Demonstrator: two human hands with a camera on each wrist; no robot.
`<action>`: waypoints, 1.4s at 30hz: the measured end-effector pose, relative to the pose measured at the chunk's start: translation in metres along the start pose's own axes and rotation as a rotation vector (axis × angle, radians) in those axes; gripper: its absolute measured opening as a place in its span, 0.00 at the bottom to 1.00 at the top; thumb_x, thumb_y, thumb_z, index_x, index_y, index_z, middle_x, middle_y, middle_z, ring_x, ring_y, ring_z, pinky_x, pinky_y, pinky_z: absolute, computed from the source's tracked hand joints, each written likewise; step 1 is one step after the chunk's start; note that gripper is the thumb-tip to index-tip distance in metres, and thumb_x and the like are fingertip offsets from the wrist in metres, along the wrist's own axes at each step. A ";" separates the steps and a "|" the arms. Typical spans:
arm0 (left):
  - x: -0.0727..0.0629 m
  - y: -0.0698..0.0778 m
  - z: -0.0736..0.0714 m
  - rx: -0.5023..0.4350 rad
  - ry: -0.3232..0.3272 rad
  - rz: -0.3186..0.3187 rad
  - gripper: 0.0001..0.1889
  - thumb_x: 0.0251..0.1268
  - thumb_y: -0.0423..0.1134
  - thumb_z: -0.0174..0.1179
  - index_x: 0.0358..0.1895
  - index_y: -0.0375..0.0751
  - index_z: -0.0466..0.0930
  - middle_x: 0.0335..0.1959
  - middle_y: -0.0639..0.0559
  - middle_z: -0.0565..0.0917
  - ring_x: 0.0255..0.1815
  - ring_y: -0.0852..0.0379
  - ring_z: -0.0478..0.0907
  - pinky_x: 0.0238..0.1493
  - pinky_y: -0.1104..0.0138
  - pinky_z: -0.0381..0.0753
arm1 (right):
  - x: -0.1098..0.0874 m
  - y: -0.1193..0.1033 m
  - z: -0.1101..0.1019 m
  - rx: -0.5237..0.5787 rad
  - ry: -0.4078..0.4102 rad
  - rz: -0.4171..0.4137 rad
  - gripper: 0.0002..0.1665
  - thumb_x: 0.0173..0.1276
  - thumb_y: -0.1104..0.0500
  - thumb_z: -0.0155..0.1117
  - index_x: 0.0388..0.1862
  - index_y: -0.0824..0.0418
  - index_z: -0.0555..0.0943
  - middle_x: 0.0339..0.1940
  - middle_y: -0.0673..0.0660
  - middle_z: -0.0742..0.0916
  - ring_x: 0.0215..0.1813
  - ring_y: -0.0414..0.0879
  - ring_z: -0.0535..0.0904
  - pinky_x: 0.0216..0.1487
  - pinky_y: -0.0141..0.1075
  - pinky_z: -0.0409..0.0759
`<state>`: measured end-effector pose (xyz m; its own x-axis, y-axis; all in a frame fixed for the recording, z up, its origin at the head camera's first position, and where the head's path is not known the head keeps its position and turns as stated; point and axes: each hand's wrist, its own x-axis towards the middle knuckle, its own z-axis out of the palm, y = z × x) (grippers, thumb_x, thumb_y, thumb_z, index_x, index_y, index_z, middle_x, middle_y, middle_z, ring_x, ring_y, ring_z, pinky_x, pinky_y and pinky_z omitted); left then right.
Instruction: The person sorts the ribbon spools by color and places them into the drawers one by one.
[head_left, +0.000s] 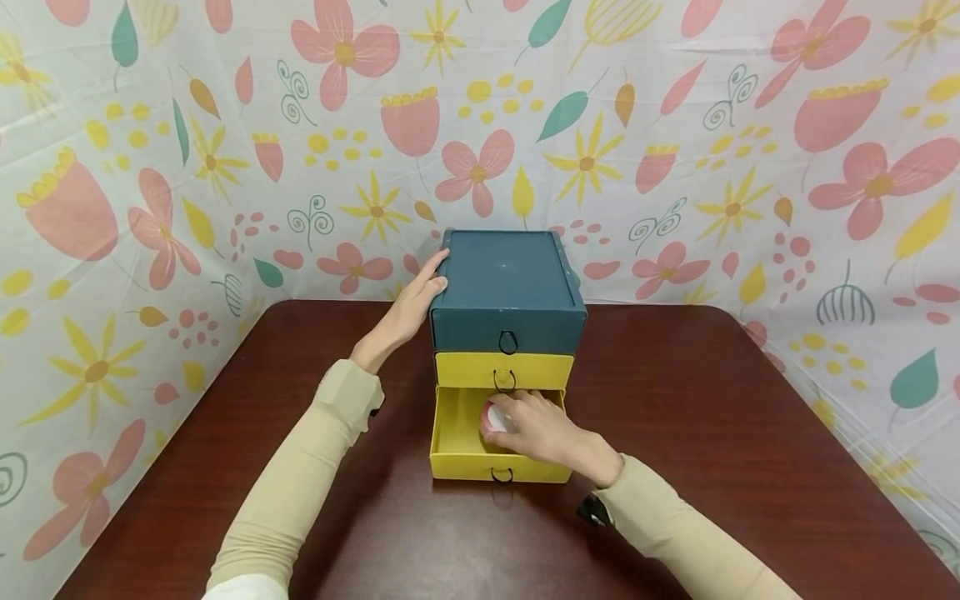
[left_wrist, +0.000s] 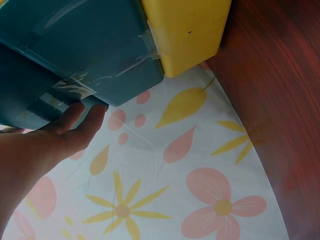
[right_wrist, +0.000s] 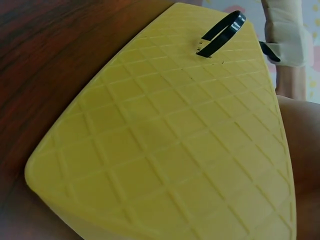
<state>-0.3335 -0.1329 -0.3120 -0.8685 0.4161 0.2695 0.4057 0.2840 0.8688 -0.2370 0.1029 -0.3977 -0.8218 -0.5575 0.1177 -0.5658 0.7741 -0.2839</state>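
A small drawer unit stands on the table, its blue top section [head_left: 506, 275] above two yellow drawers. The bottom drawer [head_left: 465, 467] is pulled out, and its ridged front [right_wrist: 160, 135] fills the right wrist view. Inside it, my right hand [head_left: 543, 427] grips a small round pink-and-white object [head_left: 497, 418] with thumb and fingers; its kind is hidden by the hand. My left hand [head_left: 408, 308] rests against the left side of the blue section, fingers extended along it. In the left wrist view, those fingers [left_wrist: 92, 122] touch the blue side near strips of clear tape.
The middle yellow drawer [head_left: 465, 370] is closed. Black loop pulls [head_left: 502, 476] hang on the drawer fronts. Around the unit lies a dark reddish-brown table [head_left: 675, 400], with a flower-patterned cloth [head_left: 645, 200] hanging behind and at both sides.
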 end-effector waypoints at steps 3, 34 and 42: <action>-0.006 0.013 0.000 -0.008 -0.014 -0.008 0.31 0.78 0.45 0.34 0.79 0.48 0.38 0.80 0.43 0.43 0.80 0.43 0.45 0.75 0.45 0.51 | 0.001 0.001 0.000 0.003 -0.007 -0.015 0.27 0.62 0.47 0.67 0.56 0.60 0.79 0.41 0.57 0.84 0.41 0.51 0.78 0.35 0.41 0.75; 0.002 -0.011 0.002 -0.001 0.018 0.005 0.31 0.77 0.54 0.34 0.79 0.61 0.40 0.80 0.50 0.47 0.78 0.46 0.52 0.74 0.45 0.55 | -0.056 -0.030 -0.015 0.810 -0.165 -0.253 0.15 0.71 0.56 0.59 0.48 0.65 0.82 0.38 0.60 0.86 0.35 0.42 0.79 0.34 0.29 0.79; -0.005 0.006 0.001 -0.002 -0.003 -0.014 0.31 0.77 0.49 0.34 0.79 0.54 0.39 0.80 0.46 0.46 0.78 0.43 0.51 0.75 0.45 0.53 | -0.068 -0.025 0.014 1.558 -0.734 0.025 0.17 0.78 0.55 0.44 0.50 0.62 0.79 0.40 0.50 0.86 0.36 0.38 0.79 0.34 0.30 0.78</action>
<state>-0.3263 -0.1320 -0.3087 -0.8733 0.4147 0.2558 0.3927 0.2883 0.8733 -0.1656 0.1170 -0.4120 -0.3775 -0.9041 -0.2002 0.4029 0.0343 -0.9146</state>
